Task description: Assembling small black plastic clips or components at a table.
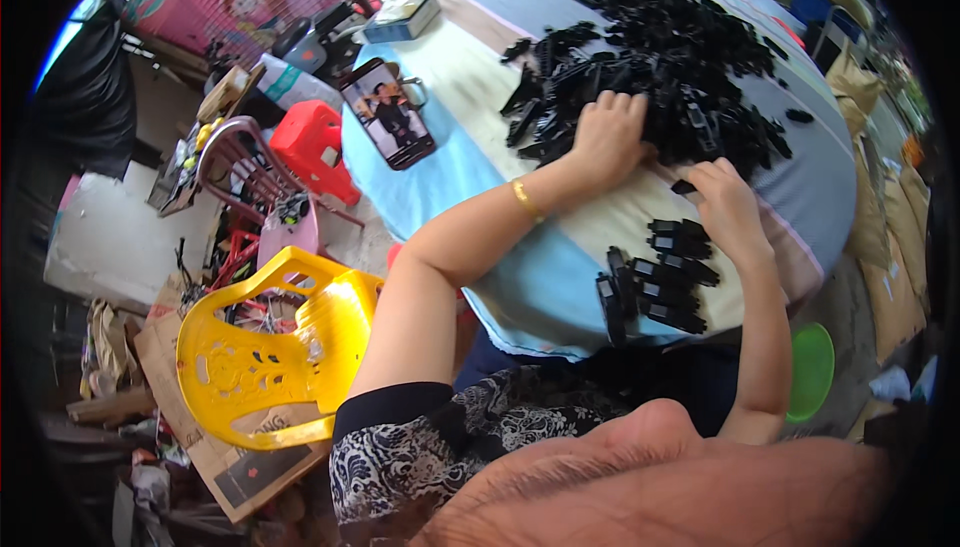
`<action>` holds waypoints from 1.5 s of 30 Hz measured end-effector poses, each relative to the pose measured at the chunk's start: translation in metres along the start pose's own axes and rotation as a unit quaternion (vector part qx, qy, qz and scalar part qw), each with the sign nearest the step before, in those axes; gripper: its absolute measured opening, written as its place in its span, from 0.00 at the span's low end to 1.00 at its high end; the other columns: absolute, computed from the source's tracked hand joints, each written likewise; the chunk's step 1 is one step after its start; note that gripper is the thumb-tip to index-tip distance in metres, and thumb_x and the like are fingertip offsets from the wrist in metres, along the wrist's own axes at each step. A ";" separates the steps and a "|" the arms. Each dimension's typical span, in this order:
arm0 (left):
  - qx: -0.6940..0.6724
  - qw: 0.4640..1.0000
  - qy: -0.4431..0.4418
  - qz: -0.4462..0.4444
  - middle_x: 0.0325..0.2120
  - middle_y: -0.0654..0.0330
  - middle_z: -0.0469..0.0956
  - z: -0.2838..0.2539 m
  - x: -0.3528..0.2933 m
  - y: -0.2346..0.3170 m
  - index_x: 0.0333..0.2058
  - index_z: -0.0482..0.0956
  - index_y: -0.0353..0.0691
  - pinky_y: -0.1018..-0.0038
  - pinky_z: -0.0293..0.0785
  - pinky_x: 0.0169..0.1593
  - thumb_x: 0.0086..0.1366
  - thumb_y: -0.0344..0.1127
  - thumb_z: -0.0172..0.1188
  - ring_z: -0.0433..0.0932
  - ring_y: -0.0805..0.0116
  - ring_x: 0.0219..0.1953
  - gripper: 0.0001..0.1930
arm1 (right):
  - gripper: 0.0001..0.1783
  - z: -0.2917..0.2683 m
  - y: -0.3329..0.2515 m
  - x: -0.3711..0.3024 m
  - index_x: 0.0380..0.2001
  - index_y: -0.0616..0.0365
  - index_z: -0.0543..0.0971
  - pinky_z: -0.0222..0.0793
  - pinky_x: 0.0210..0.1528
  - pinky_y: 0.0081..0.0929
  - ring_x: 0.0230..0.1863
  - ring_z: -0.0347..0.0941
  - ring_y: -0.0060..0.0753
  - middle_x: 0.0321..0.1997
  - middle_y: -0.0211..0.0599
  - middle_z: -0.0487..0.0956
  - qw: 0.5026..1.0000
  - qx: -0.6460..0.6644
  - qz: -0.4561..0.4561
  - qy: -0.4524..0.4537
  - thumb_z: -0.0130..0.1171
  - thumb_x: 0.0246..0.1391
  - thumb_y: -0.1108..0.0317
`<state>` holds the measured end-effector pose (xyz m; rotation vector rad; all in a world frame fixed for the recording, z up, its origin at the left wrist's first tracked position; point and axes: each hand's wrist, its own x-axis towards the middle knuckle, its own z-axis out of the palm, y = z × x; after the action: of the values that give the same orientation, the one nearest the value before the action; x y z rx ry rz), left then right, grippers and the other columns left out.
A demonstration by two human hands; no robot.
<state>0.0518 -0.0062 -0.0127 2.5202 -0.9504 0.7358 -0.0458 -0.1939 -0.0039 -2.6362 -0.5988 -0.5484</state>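
The person's right hand (728, 205) held a small black piece (683, 187) pinched at the fingertips, above the cloth just near of a large heap (680, 52). The left hand (610, 135) lay at the heap's near edge, its fingers bent down over the parts; whether they gripped anything could not be told, since the fingertips were hidden. A gold bangle (527, 201) circled the left wrist. The heap, made of many black plastic parts, spread loosely over the far right of the table, with a few strays at its rim. Near of the right hand, a group of black clips (668, 282) lay side by side in short rows. Striped cloth (470, 147) in blue, cream and grey covered the round table. On its left side was a phone (388, 115) with a lit screen, and farther off a tissue box (403, 19). Left of the table stood a red stool (312, 147), a pink chair (228, 152) and, nearer, a yellow chair (290, 352) beside flattened cardboard (170, 362). On the right were a green basin (810, 372) and brown sacks (885, 287).
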 end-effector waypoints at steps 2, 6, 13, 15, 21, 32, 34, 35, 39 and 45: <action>0.029 0.999 -0.004 0.013 0.36 0.57 0.73 0.009 0.001 0.002 0.51 0.68 0.38 0.65 0.65 0.44 0.48 0.41 0.64 0.69 0.57 0.43 0.31 | 0.16 -0.004 -0.006 -0.001 0.33 0.64 0.76 0.66 0.45 0.35 0.42 0.68 0.45 0.35 0.40 0.75 1.000 0.008 0.015 -0.010 0.52 0.35 0.83; 0.036 0.999 -0.009 -0.003 0.36 0.57 0.74 0.009 -0.001 -0.005 0.52 0.67 0.39 0.65 0.62 0.45 0.48 0.35 0.62 0.68 0.58 0.43 0.29 | 0.13 -0.012 -0.017 0.002 0.30 0.65 0.74 0.68 0.34 0.26 0.28 0.69 0.35 0.29 0.38 0.71 0.983 0.115 0.129 -0.055 0.57 0.35 0.84; -0.047 0.997 0.021 -0.064 0.35 0.55 0.73 0.005 0.002 -0.005 0.50 0.67 0.39 0.63 0.62 0.47 0.43 0.30 0.58 0.67 0.55 0.42 0.30 | 0.17 -0.013 -0.002 -0.014 0.42 0.63 0.70 0.69 0.33 0.14 0.35 0.68 0.14 0.36 0.27 0.72 0.832 0.514 0.208 0.024 0.59 0.47 0.83; -0.105 0.992 0.042 -0.048 0.34 0.54 0.73 0.001 0.005 -0.005 0.50 0.67 0.39 0.62 0.62 0.47 0.44 0.29 0.58 0.67 0.53 0.41 0.29 | 0.17 -0.015 0.008 -0.021 0.42 0.63 0.70 0.69 0.33 0.15 0.34 0.69 0.15 0.35 0.27 0.73 0.820 0.522 0.231 0.037 0.59 0.47 0.82; -0.470 0.875 -0.099 -0.064 0.28 0.58 0.76 -0.019 -0.003 -0.005 0.51 0.66 0.36 0.76 0.73 0.33 0.54 0.26 0.57 0.75 0.72 0.30 0.24 | 0.12 -0.018 -0.002 -0.028 0.29 0.62 0.78 0.65 0.31 0.27 0.27 0.70 0.34 0.29 0.38 0.71 0.979 0.114 0.172 0.005 0.65 0.37 0.74; -0.197 0.965 -0.047 0.165 0.30 0.57 0.76 0.010 -0.022 0.011 0.35 0.81 0.39 0.72 0.73 0.36 0.59 0.30 0.57 0.75 0.66 0.30 0.07 | 0.14 -0.019 -0.003 -0.028 0.33 0.63 0.78 0.68 0.41 0.35 0.39 0.71 0.45 0.35 0.42 0.74 0.991 0.044 0.111 0.056 0.52 0.38 0.82; -0.214 0.967 -0.044 0.131 0.30 0.53 0.75 0.004 -0.021 0.022 0.33 0.81 0.38 0.62 0.71 0.41 0.54 0.36 0.61 0.74 0.54 0.35 0.10 | 0.13 -0.017 0.003 -0.027 0.32 0.64 0.78 0.68 0.41 0.34 0.39 0.71 0.43 0.35 0.41 0.74 0.995 0.043 0.064 0.058 0.52 0.39 0.82; -0.261 0.958 -0.085 0.077 0.30 0.53 0.75 -0.001 -0.018 0.023 0.33 0.81 0.37 0.63 0.72 0.40 0.52 0.36 0.62 0.75 0.54 0.35 0.11 | 0.13 -0.017 0.005 -0.027 0.32 0.64 0.78 0.68 0.41 0.34 0.39 0.71 0.43 0.35 0.41 0.74 0.995 0.041 0.067 0.059 0.52 0.39 0.82; -0.279 0.942 -0.183 0.038 0.30 0.51 0.76 -0.017 -0.019 0.018 0.30 0.80 0.34 0.65 0.72 0.41 0.49 0.37 0.64 0.75 0.54 0.35 0.13 | 0.12 -0.014 0.007 -0.024 0.32 0.65 0.77 0.67 0.42 0.33 0.41 0.68 0.41 0.35 0.39 0.73 0.998 -0.002 0.042 0.042 0.51 0.40 0.83; -0.253 0.947 -0.157 0.121 0.29 0.52 0.74 -0.017 -0.024 0.019 0.31 0.79 0.33 0.66 0.72 0.42 0.49 0.32 0.62 0.74 0.54 0.36 0.10 | 0.11 -0.026 -0.001 -0.023 0.31 0.64 0.76 0.67 0.42 0.34 0.40 0.67 0.41 0.34 0.39 0.71 1.000 -0.018 0.016 -0.014 0.53 0.40 0.82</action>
<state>0.0168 0.0005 -0.0103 2.1120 -1.3703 0.1111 -0.0722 -0.2122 0.0081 -2.6875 -0.5578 -0.5181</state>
